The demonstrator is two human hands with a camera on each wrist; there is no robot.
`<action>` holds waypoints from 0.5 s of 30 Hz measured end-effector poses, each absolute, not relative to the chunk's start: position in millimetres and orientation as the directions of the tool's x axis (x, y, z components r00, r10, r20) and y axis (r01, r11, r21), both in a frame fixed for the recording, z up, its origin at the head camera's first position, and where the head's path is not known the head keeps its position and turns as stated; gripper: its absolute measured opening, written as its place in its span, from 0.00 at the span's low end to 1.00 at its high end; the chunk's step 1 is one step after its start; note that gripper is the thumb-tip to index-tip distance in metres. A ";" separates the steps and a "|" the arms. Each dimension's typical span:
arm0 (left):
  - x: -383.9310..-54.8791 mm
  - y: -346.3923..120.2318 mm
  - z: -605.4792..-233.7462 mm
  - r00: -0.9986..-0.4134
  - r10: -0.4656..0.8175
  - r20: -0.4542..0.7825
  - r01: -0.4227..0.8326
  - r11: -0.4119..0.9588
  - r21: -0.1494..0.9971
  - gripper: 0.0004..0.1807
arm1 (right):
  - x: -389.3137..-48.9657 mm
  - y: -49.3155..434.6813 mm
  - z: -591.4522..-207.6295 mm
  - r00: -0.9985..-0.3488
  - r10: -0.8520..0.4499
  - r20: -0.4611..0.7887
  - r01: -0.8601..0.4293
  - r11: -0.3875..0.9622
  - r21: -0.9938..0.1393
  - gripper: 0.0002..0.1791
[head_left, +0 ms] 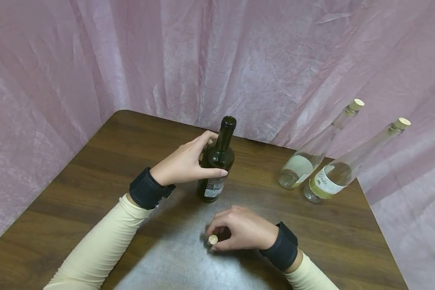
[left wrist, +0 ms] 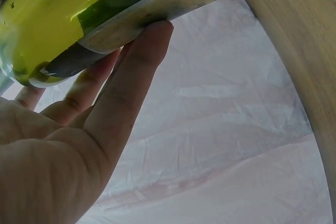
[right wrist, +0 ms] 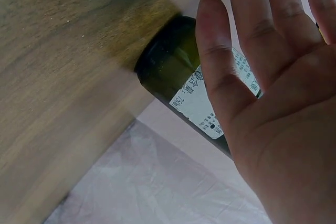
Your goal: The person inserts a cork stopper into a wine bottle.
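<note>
An uncorked dark green wine bottle [head_left: 219, 159] stands upright on the wooden table. My left hand [head_left: 190, 161] holds it around the body, thumb across the near side and fingers behind. The left wrist view shows the bottle's glass [left wrist: 58, 17] lit yellow-green, with a fingertip against its label [left wrist: 149, 17]. Closer to me, my right hand [head_left: 243, 229] pinches a small cork [head_left: 212, 240] between thumb and index finger, low over the table. In the right wrist view, the bottle's base [right wrist: 163, 56] appears beyond my right hand [right wrist: 283, 108]; the cork is hidden there.
Two clear glass bottles, one with a pale label [head_left: 298, 168] and one with a white and yellow-green label [head_left: 326, 183], stand at the right with corks [head_left: 357, 104] in their necks. A pink curtain [head_left: 217, 60] hangs behind the wooden table [head_left: 105, 161].
</note>
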State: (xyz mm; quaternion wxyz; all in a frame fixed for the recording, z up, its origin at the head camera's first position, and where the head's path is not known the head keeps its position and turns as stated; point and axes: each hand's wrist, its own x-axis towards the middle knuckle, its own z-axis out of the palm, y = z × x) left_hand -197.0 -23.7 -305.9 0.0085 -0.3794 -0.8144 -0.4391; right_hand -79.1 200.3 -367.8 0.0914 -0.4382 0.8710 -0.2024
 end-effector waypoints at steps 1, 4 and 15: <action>-196.9 -23.7 -305.9 -0.711 0.611 0.347 0.625 0.325 0.709 0.41 | -79.4 199.9 -367.8 -0.600 -0.800 0.017 -0.727 0.536 -0.430 0.13; -197.1 -23.6 -306.2 -0.709 0.613 0.348 0.627 0.323 0.709 0.42 | -80.1 199.6 -367.4 -0.604 -0.797 0.010 -0.724 0.543 -0.426 0.12; -199.4 -24.2 -309.2 -0.708 0.609 0.359 0.632 0.318 0.707 0.42 | -83.1 201.0 -358.6 -0.623 -0.778 0.082 -0.729 0.541 -0.420 0.07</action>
